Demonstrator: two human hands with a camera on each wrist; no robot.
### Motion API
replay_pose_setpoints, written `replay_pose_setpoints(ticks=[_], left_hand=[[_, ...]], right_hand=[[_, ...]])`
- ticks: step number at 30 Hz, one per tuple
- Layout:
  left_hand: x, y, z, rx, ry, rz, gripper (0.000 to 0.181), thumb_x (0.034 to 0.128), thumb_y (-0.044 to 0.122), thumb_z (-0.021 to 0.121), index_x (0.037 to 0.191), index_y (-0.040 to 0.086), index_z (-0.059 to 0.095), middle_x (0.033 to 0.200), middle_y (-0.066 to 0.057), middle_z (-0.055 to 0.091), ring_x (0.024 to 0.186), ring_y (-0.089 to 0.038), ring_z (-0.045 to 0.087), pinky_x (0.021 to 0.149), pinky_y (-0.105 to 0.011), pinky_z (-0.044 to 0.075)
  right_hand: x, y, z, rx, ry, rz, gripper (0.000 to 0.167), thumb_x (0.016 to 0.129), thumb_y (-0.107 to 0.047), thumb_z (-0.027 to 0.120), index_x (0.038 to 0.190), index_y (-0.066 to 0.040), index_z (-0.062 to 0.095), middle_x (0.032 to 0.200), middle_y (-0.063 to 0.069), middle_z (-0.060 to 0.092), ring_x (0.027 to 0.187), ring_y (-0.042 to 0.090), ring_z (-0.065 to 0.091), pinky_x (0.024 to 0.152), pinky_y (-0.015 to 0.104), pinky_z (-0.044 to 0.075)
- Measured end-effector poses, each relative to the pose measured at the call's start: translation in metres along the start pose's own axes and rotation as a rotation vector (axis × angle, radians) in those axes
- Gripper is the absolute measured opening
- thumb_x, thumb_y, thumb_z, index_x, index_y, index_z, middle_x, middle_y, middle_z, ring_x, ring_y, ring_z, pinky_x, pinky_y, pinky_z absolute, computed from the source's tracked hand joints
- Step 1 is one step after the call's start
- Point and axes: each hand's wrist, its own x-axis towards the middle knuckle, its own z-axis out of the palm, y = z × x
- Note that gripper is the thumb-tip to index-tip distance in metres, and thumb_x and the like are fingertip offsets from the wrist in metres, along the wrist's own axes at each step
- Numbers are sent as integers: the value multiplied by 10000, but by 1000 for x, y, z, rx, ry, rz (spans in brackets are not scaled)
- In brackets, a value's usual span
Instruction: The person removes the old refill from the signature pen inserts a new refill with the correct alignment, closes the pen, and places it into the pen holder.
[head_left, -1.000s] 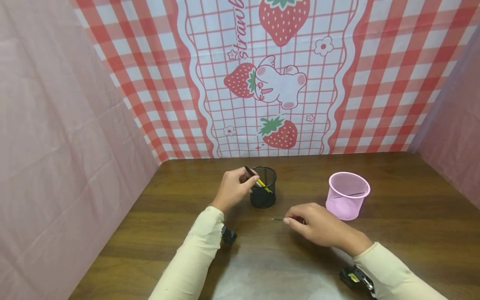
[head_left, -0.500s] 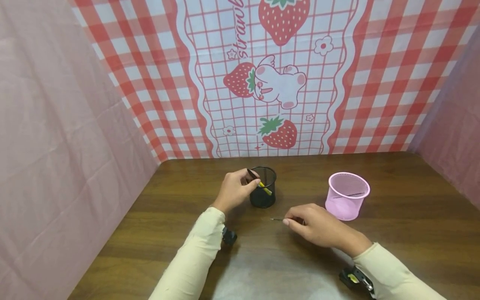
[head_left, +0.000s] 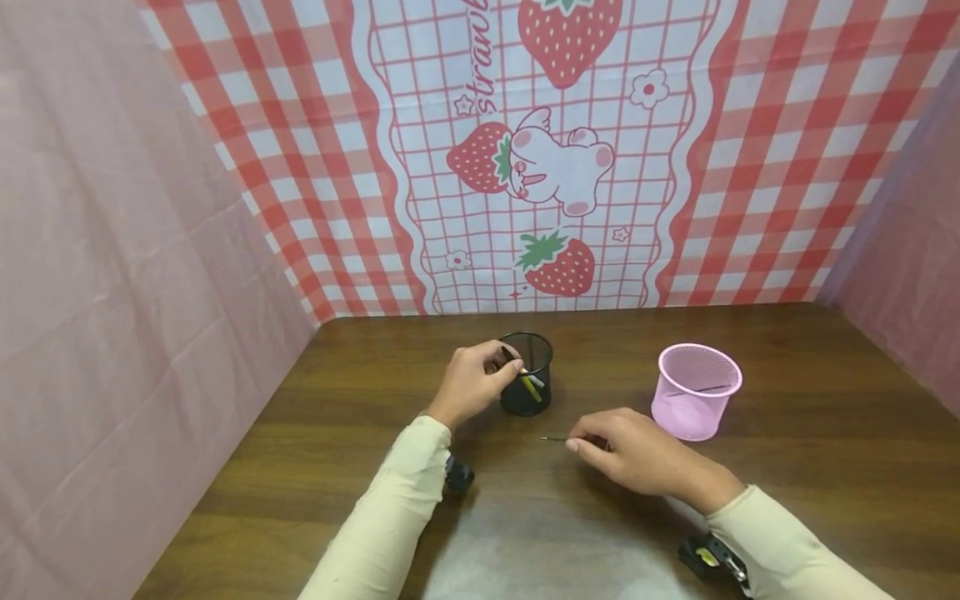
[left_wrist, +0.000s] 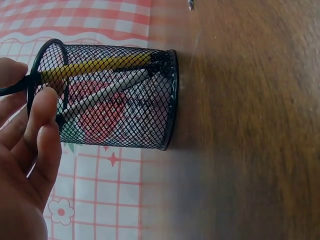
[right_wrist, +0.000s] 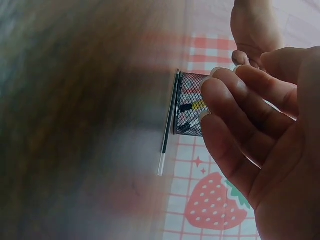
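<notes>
My left hand (head_left: 476, 379) is at the rim of the black mesh pen cup (head_left: 527, 400). Its thumb and fingers pinch the dark upper end of a yellow-and-black pen (left_wrist: 107, 64), whose yellow length slants down inside the mesh. A whitish pen (left_wrist: 107, 92) leans in the same cup, its upper end close to my fingers. A thin dark pen refill (right_wrist: 170, 125) with a clear end lies on the table in front of the cup. My right hand (head_left: 626, 450) hovers low beside the refill; in the right wrist view its relaxed fingers hold nothing.
A pink mesh cup (head_left: 693, 417) stands to the right, with a thin dark line across its inside. Behind the wooden table (head_left: 360, 375) hangs a red-and-white strawberry cloth (head_left: 322, 208). Pink cloth walls (head_left: 150, 292) close in both sides.
My left hand has lowered the yellow-and-black pen deeper into the black cup, and the whitish pen has spread apart from it. The right hand and the refill have stayed in place.
</notes>
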Motion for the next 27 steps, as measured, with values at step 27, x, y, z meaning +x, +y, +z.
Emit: replay_pose_setpoints(ticks=[27], left_hand=[[-15, 18, -24, 135, 109, 201, 92, 919, 205, 686, 946, 125, 723, 928, 60, 627, 720, -34, 589, 615, -203, 525]], right_hand=[[-11, -4, -24, -242, 68, 116, 245, 943, -286, 703, 1126, -123, 715, 1055, -28, 683, 977, 155, 662, 829, 421, 569]])
